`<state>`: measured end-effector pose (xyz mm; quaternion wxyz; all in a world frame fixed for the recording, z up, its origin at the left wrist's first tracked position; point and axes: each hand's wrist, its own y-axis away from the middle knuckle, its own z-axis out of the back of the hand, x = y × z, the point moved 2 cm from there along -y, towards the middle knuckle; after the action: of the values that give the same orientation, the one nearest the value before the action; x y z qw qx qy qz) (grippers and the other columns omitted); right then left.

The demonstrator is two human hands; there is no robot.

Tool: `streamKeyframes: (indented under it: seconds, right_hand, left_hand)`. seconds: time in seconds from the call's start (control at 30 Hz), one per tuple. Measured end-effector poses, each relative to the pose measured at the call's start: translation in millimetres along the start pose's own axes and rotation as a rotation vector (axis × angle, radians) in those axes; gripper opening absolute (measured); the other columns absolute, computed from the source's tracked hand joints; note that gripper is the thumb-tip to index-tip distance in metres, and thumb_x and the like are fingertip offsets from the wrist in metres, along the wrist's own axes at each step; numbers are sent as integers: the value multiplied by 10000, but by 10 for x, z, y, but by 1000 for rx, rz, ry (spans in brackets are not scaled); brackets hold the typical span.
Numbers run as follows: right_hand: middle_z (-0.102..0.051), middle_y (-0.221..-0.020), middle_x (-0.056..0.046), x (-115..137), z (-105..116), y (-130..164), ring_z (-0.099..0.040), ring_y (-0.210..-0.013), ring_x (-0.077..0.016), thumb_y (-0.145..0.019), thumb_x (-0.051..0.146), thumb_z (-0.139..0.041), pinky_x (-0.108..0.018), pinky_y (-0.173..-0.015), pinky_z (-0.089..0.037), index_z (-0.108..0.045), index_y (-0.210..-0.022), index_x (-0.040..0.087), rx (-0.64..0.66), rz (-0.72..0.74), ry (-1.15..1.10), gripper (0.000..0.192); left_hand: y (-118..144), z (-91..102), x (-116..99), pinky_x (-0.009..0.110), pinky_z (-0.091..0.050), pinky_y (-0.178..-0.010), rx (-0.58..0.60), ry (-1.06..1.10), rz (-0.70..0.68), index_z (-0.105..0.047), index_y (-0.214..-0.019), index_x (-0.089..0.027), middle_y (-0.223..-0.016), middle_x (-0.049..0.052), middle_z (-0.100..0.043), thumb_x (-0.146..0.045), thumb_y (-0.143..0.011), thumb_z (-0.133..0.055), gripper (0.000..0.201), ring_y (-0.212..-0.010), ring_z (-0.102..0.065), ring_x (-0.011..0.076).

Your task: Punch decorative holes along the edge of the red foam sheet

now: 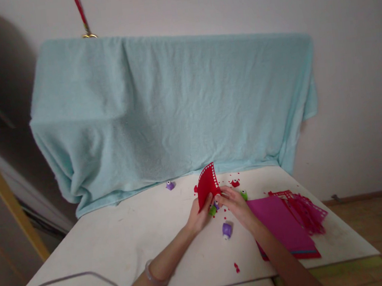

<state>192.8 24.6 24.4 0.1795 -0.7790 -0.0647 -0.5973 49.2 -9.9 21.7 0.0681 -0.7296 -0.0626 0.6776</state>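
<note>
1. A red sheet (207,187) is being held up off the table (119,241), pinched at its lower edge between the left hand (198,216) and the right hand (233,203).
2. The left hand is closed on the sheet's lower left corner; the right hand's fingertips are closed on the lower right edge. Whether a small punch is also being gripped under the right fingers cannot be told.
3. The sheet is standing nearly upright and folded or curved, with a row of small punched holes running along its upper edge.
4. The sheet is judged to be thin, light and flexible, probably paper or felt; the perforated edge is likely to tear, so a hold on the plain lower margin is judged safest, with both hands keeping it from flopping.
5. A green punch (212,210) is lying just below the sheet, between the hands, and another green punch (243,195) is lying just beyond the right hand.
6. A purple punch (226,230) is lying near the right wrist, and a second purple punch (170,185) is sitting well apart at the back.
7. A red punch (235,183) and red scraps (236,267) are lying scattered about.
8. Magenta sheets (282,229) and lacy red cutouts (303,208) are lying to the right.
9. A pale blue cloth (173,108) is hanging behind the table.
</note>
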Motion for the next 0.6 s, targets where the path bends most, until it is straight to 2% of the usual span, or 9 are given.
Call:
streamKeyframes:
  seconds: [0.43, 0.6]
  right_hand:
    - [-674, -881, -30, -119, 50, -41, -582, -718, -156, -669, 334, -805, -261, -584, -439, -681, -917, 199, 1, -22, -4, 309]
    - [-649, -777, -15, -50, 32, -11, -526, -636, -132, -687, 363, -786, -257, -568, -386, -684, -862, 184, -25, -20, 30, 270]
  left_hand:
    - [-33, 0, 1, 287, -436, -704, 65, -113, -44, -634, -871, -126, -802, 72, -621, -639, -854, -460, 543, -761, -530, 193]
    - [-24, -14, -78, 274, -415, -692, 115, -193, -125, -617, -847, -132, -794, 57, -608, -557, -923, -391, 486, -722, -502, 165]
